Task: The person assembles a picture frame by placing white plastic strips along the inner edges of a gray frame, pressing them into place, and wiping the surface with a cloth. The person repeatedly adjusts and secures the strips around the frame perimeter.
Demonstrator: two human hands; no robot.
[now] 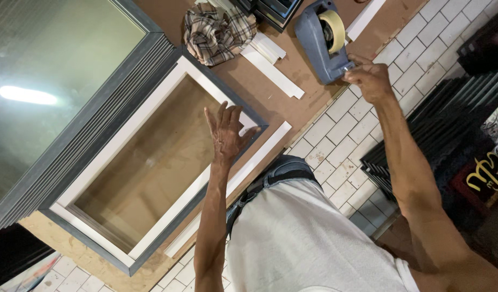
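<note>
The left hand [226,132] lies open, fingers spread, pressing flat on the corner of a picture frame [151,162] — grey outside, white inside — that rests on the brown counter [292,92]. The right hand [369,78] is closed around the handle of a grey tape dispenser [322,40], whose tan roll stands at the counter's edge. White strips [270,67] lie between frame and dispenser, a checked cloth [216,30] just beyond them. Another grey frame [54,81] sits beside the first.
</note>
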